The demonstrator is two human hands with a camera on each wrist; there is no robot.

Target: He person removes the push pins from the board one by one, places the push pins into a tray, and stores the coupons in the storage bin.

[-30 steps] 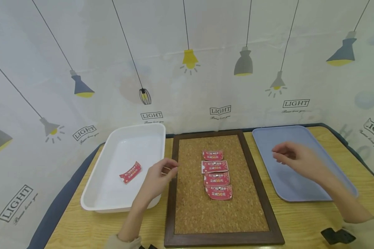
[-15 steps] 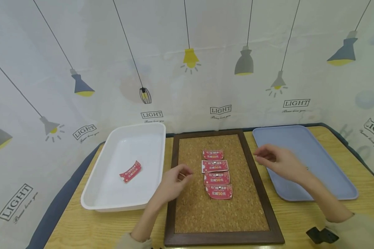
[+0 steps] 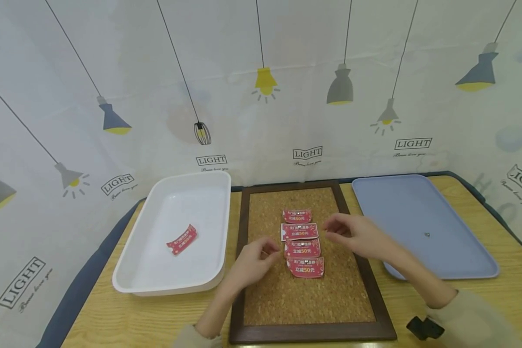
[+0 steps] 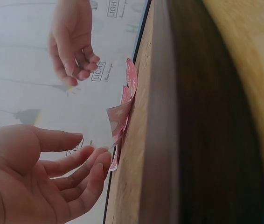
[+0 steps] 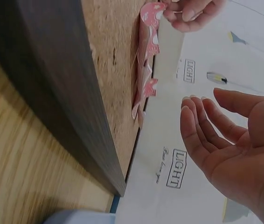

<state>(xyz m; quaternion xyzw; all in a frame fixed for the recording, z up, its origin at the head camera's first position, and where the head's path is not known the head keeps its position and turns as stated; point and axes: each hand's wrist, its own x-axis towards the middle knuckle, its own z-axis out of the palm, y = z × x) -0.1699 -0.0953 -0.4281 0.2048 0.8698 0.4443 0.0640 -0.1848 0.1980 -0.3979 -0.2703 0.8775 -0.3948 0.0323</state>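
Brought left hand (image 3: 253,262) and right hand (image 3: 360,236) inward since the earlier head frames, to either side of four coupons (image 3: 302,250) lined up on the cork board (image 3: 309,304). Looks mostly done from the head view: has four in a column, each with a small shiny dot (image 3: 302,244), probably a pin, and leaves one loose coupon (image 3: 182,240) curled in the smooth, deep white tray (image 3: 156,270), plus one tiny metallic piece (image 3: 427,234) in the shallow, matt blue tray (image 3: 400,208). Shows grainy cork inside a dark brown frame (image 3: 317,333).

From the left wrist, shows left fingers loosely bent, thumb spread away, tips just beside a lifted paper corner; cannot tell whether touching. Suggests thin, springy paper.

From the right wrist, shows right fingers loosely curved, holding nothing visible, apart from the coupons. Reveals red-and-white paper ends arching off the cork.
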